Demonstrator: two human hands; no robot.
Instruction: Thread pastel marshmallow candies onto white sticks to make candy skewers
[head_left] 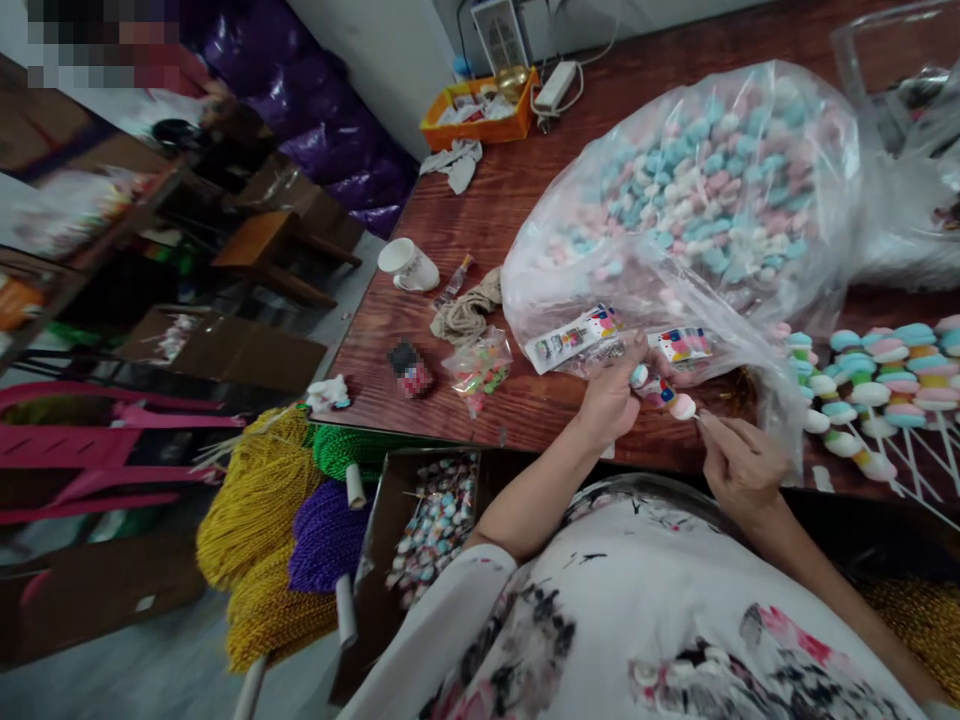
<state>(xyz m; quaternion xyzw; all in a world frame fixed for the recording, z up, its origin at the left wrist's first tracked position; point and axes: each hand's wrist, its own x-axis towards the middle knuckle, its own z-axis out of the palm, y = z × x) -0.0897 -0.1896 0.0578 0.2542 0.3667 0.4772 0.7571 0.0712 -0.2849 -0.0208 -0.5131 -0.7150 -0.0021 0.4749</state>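
Observation:
My left hand (pixel 611 395) is closed round the top of a candy skewer (pixel 660 392), whose far end shows a bluish-white piece, a printed wrapper and a pinkish-white piece. The fingers of my right hand (pixel 739 455) pinch the thin white stick at the skewer's lower end. Just beyond my left hand lie a flat printed wrapper (pixel 574 338) and a second colourful wrapper (pixel 682 344). Behind both hands sits a large clear bag (pixel 697 190) of pink, blue and white candies. Finished-looking candy skewers (pixel 885 385) on white sticks are piled to the right.
On the wooden table (pixel 480 230) stand a white mug (pixel 409 265), an orange tray (pixel 480 112), a cloth bundle (pixel 466 312) and a small candy bag (pixel 480 368). Below the edge is a box (pixel 379 520) of wrapped candies, beside yellow cord bundles (pixel 262 500). A pink chair (pixel 97 450) is left.

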